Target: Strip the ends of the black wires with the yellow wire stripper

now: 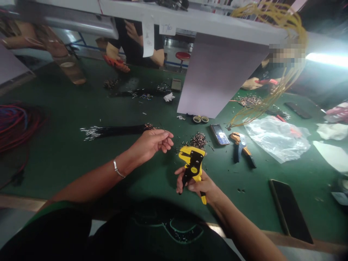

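Note:
My right hand (199,183) is wrapped round the handles of a yellow and black wire stripper (193,159), its jaws pointing up and left. My left hand (154,141) pinches a thin dark wire, hard to make out, to the left of the jaws. Behind that hand lies a bundle of black wires (119,130) with bare silvery ends at the left and coppery ends at the right. A pile of small dark and coppery bits (198,140) sits just beyond the stripper.
A keypad phone (219,134), an orange and blue wire stripper (241,149), a clear plastic bag (277,139) and a smartphone (290,210) lie to the right. Red and blue wires (19,125) are coiled at left. A white panel (217,72) stands ahead; yellow wires (295,32) hang down. Other people work opposite.

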The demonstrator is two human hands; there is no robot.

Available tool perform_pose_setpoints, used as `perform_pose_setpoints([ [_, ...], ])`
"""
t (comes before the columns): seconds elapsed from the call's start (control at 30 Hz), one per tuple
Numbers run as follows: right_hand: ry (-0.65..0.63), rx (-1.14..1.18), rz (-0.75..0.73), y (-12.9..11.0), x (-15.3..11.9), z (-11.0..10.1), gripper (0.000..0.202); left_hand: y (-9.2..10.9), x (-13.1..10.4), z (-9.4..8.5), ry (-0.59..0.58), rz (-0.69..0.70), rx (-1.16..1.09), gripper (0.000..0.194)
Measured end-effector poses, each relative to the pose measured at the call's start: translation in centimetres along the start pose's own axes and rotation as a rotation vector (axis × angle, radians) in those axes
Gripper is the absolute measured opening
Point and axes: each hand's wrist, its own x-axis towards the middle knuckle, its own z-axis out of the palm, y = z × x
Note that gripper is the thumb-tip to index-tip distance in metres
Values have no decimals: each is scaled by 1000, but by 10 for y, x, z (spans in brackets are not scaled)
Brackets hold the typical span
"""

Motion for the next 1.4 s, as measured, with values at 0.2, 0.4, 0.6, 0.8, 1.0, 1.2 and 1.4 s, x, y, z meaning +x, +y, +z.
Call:
perform_pose_setpoints([
  [0.2,9,-2,8,2,0,1,48,1,-1,2,3,-17,-4,15],
  [0.4,0,11,10,2,-1,1,46,-1,-2,1,-4,-31,7,16],
  [0.6,-19,21,-4,5,-1,-2,45,-1,-1,1,1,-44,13,15],
  [0.8,-24,44,-7,7,-3,-3,44,0,-2,2,7,-45,15,13],
  [1.0,-25,33,-9,8,-4,-4,43,0,-2,1,7,-53,22,15],
  [1.2,-8,23,4,8,-6,-3,43,0,-3,2,11,-61,15,14],
  [1.4,5,33,-8,7,-7,0,40,1,-4,3,11,-69,27,13],
])
